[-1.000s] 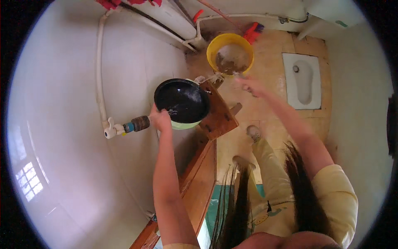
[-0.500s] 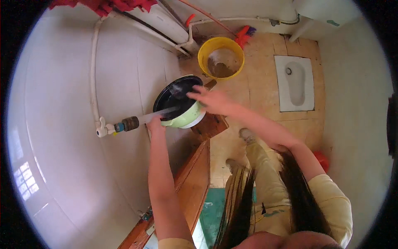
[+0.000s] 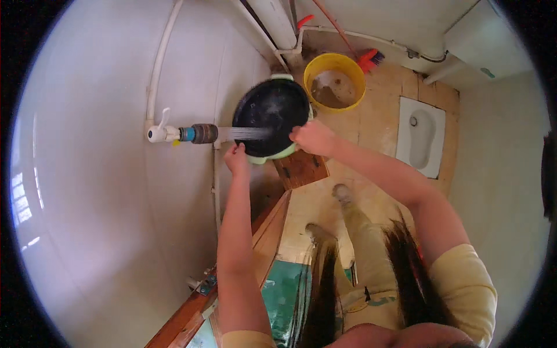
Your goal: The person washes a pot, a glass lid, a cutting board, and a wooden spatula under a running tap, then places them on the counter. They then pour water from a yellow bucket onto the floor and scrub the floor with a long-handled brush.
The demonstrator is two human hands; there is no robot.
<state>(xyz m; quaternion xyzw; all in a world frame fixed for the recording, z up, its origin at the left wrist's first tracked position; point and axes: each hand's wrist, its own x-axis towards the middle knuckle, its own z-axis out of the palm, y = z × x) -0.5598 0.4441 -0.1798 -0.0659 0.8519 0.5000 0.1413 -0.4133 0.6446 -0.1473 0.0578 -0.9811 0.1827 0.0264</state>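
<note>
A light green pot with a black inside (image 3: 268, 104) is tilted under the wall tap (image 3: 165, 133), its opening facing up toward me. A stream of water (image 3: 246, 133) runs from the tap's dark nozzle into it. My left hand (image 3: 237, 160) pinches the pot's near rim, close to its green handle. On the right side of the pot, my right hand (image 3: 313, 138) is closed at the rim with its fingertips curled over the edge. Below the pot stands a brown wooden stool (image 3: 303, 168), partly hidden by it.
A yellow bucket (image 3: 360, 87) holding murky water stands beyond the pot. Behind it leans a red broom (image 3: 369, 60). A squat toilet (image 3: 420, 136) is set in the tiled floor at right. An open wooden door (image 3: 270, 223) reaches in at lower left, beside white pipes.
The pot has turned so its opening faces me more. My right hand has moved from over the opening onto the right rim. The view has shifted slightly.
</note>
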